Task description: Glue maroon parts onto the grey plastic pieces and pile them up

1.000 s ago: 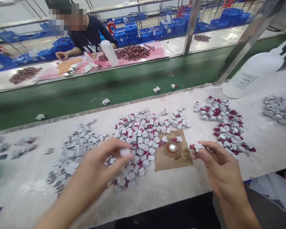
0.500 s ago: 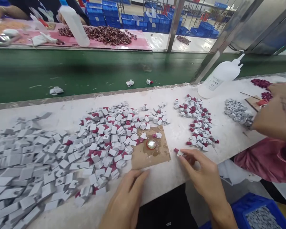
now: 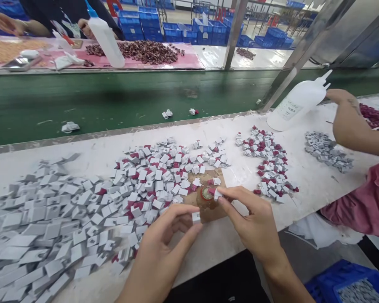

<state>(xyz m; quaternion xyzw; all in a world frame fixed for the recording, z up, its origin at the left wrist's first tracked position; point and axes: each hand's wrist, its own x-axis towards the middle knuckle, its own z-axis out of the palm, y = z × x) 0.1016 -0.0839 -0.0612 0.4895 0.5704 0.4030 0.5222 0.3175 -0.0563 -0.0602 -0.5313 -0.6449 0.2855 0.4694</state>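
Two hands | left hand (image 3: 164, 248) pinching grey piece (image 3: 196, 217) | right hand (image 3: 255, 227) pinching red-grey piece (image 3: 216, 193)

Green conveyor belt (image 3: 113, 101), squeeze bottle (image 3: 295, 105), blue crates (image 3: 177, 29)

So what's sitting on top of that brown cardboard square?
On the brown cardboard square sits a small round red-rimmed dish, plus a few grey-and-red pieces at its far edge. The right hand covers its right part, so anything there is hidden.
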